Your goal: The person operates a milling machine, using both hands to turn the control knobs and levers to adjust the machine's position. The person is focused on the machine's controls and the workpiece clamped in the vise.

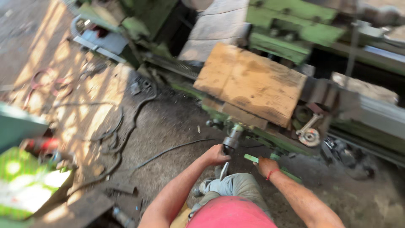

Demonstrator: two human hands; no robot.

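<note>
Closest to my view, at the bottom centre of the frame, sits a red shirt (232, 213), with a grey trouser knee (238, 185) just above it. From there both bare forearms reach up toward a green lathe (291, 38) that fills the upper right. I see my left hand (217, 155) curled shut around a dark metal handle (231, 141) that sticks out from the machine's lower front edge, just below centre. My right hand (266, 166), with a red thread at the wrist, rests on a flat green bar (253, 158) low on the machine; motion blur keeps me from telling whether those fingers close on it or only touch it. A worn wooden board (251, 82) lies across the lathe bed just above both hands, at centre frame. Right of it a small round metal wheel (310, 136) hangs on the machine's front. Dark cables (126, 126) snake over the dirt floor (168, 122) at centre left, in patchy sunlight.
</note>
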